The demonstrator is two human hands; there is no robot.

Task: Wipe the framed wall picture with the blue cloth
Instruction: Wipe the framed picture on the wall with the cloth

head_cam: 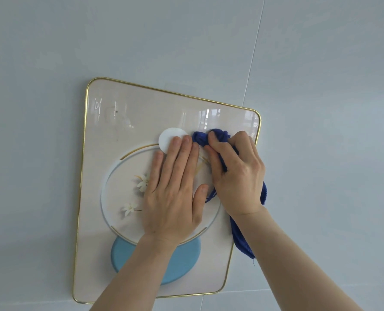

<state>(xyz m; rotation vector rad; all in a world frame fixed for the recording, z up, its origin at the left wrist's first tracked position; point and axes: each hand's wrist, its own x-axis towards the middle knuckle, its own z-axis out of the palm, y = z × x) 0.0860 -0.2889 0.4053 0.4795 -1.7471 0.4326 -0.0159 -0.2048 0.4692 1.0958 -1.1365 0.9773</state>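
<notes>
A person's right hand (238, 173) presses a bunched blue cloth (211, 138) against the glossy face of a gold-rimmed framed picture (110, 135) hung on a pale grey panelled wall (186, 41), while the left hand (175, 189) lies flat and open on the artwork's central ring, fingers together, bracing the frame. The right hand is closed around the cloth, thumb and fingers clamped on the wad near the upper right of the panel, with a loose tail of fabric hanging down past the wrist and over the frame's right edge. The two hands sit just beside each other, nearly touching.

Doing this step well seems a matter of keeping the flat palm steady so the picture does not swing on its fixing (the frame already looks tilted, though the wide lens may account for that), and of sweeping the cloth in overlapping passes toward the upper left corner, where faint smudges and a dark speck (116, 111) show in the sheen. The bracing hand probably leaves its own marks, so that patch likely wants a last pass.
</notes>
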